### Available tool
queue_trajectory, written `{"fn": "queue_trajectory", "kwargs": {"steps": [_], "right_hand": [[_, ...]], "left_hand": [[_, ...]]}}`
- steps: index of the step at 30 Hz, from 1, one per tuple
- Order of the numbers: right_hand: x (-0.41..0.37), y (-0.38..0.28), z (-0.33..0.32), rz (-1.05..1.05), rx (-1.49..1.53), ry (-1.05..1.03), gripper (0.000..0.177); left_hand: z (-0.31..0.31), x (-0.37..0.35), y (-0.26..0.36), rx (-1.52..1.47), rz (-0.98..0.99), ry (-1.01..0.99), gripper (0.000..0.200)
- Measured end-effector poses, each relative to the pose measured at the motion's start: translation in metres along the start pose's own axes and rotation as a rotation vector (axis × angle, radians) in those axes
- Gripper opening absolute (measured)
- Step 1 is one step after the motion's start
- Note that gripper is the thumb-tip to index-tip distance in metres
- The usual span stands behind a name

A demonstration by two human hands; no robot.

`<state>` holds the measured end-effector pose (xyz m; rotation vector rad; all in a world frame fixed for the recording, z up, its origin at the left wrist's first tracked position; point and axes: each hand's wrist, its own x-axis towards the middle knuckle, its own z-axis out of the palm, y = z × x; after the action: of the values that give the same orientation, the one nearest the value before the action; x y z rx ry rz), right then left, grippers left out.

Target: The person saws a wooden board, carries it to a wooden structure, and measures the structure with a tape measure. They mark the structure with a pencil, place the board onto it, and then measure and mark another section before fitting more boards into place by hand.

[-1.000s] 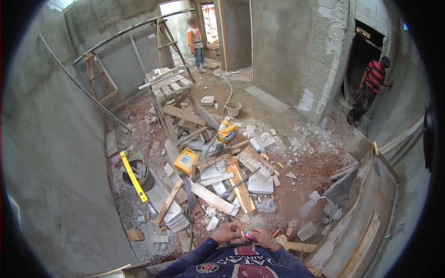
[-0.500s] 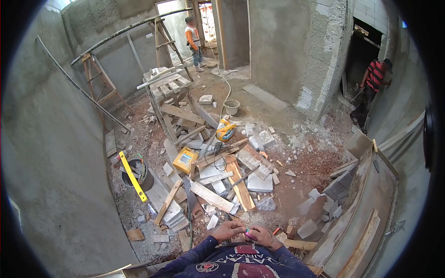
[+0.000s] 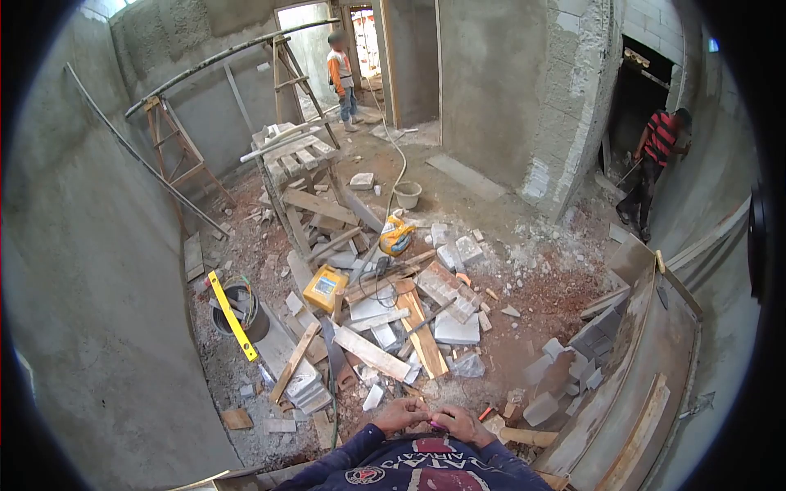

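My left hand (image 3: pixel 401 415) is in front of my chest at the bottom of the head view, its fingertips closed in a pinch. What they pinch is too small to make out. Close beside it, my right hand (image 3: pixel 462 424) is closed around a small pink object (image 3: pixel 438 425), mostly hidden by the fingers. Its kind cannot be told. Beyond the hands lies a pile of rubble with a handsaw (image 3: pixel 341 360), wooden boards (image 3: pixel 422 327) and pale blocks (image 3: pixel 457 325).
A yellow spirit level (image 3: pixel 232 317) leans on a black bucket (image 3: pixel 256 321) at left. A yellow jerrycan (image 3: pixel 325 286) stands amid the rubble near a wooden trestle (image 3: pixel 286 155). One person (image 3: pixel 340 78) stands near the doorway, another (image 3: pixel 657 151) at the right wall. Boards (image 3: pixel 630 360) lean at right.
The pink object shows less between my hands, and a greenish part seen before is now out of sight. My view has shifted slightly. The person at right leans a little lower.
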<state>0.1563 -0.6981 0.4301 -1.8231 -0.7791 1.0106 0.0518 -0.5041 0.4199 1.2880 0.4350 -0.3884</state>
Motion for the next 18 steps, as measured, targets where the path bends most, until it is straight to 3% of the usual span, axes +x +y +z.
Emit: {"fn": "queue_trajectory", "kwargs": {"steps": [5, 7, 10, 13, 18], "right_hand": [[0.003, 0.021, -0.002, -0.018, -0.041, -0.003, 0.034], [0.012, 0.045, -0.001, -0.328, -0.236, -0.049, 0.033], [0.004, 0.007, -0.009, -0.13, -0.158, -0.066, 0.031], [0.016, 0.035, -0.003, -0.277, -0.297, -0.054, 0.031], [0.009, 0.021, 0.001, -0.213, -0.208, -0.007, 0.031]], "left_hand": [[-0.005, -0.01, 0.022, -0.074, 0.044, 0.095, 0.014], [-0.008, -0.007, 0.025, -0.129, 0.036, 0.104, 0.014], [-0.011, -0.004, 0.021, -0.031, 0.1, 0.134, 0.014], [-0.009, -0.005, 0.023, -0.015, 0.098, 0.166, 0.016], [0.001, -0.008, 0.031, 0.162, 0.158, 0.244, 0.023]]}}
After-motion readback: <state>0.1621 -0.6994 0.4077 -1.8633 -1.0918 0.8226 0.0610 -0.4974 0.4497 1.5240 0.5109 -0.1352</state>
